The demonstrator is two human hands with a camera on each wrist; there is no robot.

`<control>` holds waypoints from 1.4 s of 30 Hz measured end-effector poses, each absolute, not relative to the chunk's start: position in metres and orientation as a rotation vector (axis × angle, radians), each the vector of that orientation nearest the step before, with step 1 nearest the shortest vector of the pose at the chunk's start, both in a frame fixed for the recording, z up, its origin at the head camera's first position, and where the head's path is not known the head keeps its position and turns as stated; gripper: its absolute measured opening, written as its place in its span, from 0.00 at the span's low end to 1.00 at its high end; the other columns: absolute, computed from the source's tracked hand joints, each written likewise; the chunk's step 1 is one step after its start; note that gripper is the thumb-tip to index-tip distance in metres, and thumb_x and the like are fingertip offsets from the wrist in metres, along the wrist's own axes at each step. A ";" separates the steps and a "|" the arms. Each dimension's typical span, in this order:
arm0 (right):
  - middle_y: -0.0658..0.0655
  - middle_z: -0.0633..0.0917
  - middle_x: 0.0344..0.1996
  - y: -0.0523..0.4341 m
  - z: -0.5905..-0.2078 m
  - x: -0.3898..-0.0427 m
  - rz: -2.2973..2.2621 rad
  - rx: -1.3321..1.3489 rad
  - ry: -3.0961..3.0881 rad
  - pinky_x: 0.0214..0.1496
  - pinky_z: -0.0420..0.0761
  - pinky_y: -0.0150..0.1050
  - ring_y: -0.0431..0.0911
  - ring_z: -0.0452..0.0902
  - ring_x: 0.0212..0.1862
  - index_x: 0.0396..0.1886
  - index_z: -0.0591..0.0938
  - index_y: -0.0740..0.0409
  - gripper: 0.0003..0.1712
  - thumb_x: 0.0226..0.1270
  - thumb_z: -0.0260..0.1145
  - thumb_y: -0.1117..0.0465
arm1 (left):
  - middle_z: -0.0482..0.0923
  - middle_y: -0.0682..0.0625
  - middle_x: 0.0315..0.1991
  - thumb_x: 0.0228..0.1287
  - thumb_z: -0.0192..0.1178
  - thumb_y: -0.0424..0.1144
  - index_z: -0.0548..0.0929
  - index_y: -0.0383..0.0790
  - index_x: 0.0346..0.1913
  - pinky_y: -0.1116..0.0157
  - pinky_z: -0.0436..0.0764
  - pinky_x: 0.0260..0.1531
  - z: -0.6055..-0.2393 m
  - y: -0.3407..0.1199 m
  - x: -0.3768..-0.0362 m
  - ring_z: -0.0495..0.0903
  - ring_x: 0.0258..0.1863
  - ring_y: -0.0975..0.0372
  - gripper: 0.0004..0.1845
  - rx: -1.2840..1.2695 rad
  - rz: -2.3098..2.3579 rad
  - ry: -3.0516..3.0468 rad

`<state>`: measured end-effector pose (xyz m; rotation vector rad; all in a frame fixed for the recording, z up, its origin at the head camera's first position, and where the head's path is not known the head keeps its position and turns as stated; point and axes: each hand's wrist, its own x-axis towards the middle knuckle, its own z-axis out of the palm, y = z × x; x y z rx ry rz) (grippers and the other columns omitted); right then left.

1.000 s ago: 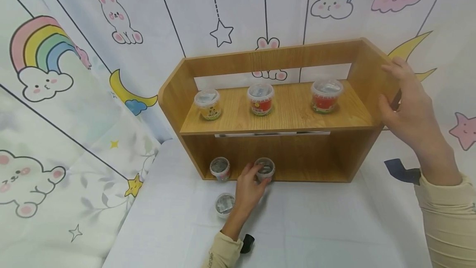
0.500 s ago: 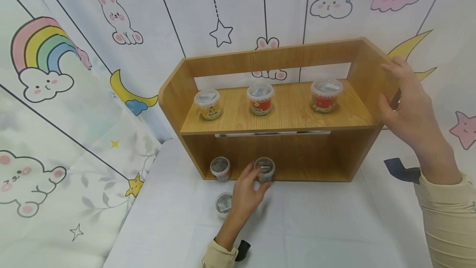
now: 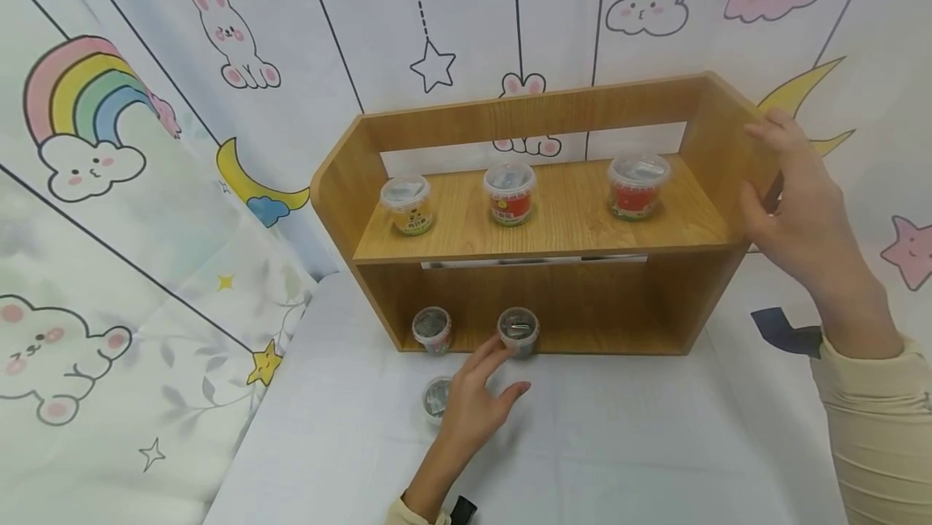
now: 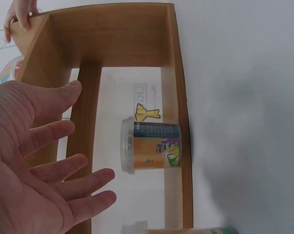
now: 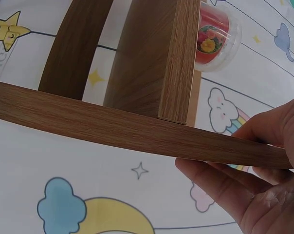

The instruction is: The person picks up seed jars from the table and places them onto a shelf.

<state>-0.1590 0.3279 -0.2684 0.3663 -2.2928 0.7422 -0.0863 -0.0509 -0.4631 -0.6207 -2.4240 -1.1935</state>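
Note:
My left hand (image 3: pixel 473 412) reaches toward the lower level of a wooden two-tier shelf (image 3: pixel 575 218), fingers spread and thumb apart. Its fingertips are right at the side of a small clear-lidded plastic tub (image 3: pixel 519 329), which stands upright at the lower level's front edge. In the left wrist view this tub (image 4: pixel 152 146) shows an orange and dark label, with the hand (image 4: pixel 49 170) away from it, holding nothing. My right hand (image 3: pixel 808 218) grips the shelf's right side panel; in the right wrist view, thumb and fingers (image 5: pixel 210 180) lie on either side of that panel (image 5: pixel 113 131).
Another lidded tub (image 3: pixel 432 331) stands at the lower level's left end. On the white-covered table, one more tub (image 3: pixel 437 397) is partly hidden behind the left hand. The upper level bears a yellow tub (image 3: pixel 409 205) and two red tubs, one centre (image 3: pixel 510 195), one right (image 3: pixel 637 187).
My left hand has let go of the tub on the lower level and drawn back toward the front, its thumb and fingers spreading. The right hand stays on the side panel.

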 end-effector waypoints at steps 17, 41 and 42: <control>0.42 0.58 0.75 0.330 -0.272 -0.160 0.755 0.357 -2.278 0.59 0.62 0.20 0.43 0.56 0.73 0.75 0.63 0.49 0.40 0.64 0.57 0.75 | 0.74 0.47 0.64 0.51 0.77 0.41 0.85 0.46 0.51 0.51 0.77 0.56 -0.467 -0.063 -0.067 0.75 0.62 0.54 0.22 -0.614 -1.173 -2.452; 0.46 0.60 0.75 0.328 -0.271 -0.160 0.723 0.394 -2.258 0.44 0.63 0.13 0.51 0.62 0.69 0.74 0.64 0.51 0.41 0.62 0.58 0.77 | 0.70 0.44 0.67 0.47 0.80 0.41 0.85 0.46 0.53 0.49 0.73 0.59 -0.478 -0.118 -0.058 0.69 0.66 0.49 0.27 -0.320 -1.030 -2.538; 0.46 0.60 0.75 0.328 -0.271 -0.160 0.723 0.396 -2.254 0.44 0.63 0.13 0.51 0.62 0.69 0.74 0.64 0.51 0.41 0.61 0.58 0.77 | 0.70 0.43 0.67 0.46 0.80 0.41 0.85 0.46 0.53 0.48 0.73 0.59 -0.479 -0.121 -0.057 0.69 0.66 0.49 0.27 -0.315 -1.024 -2.538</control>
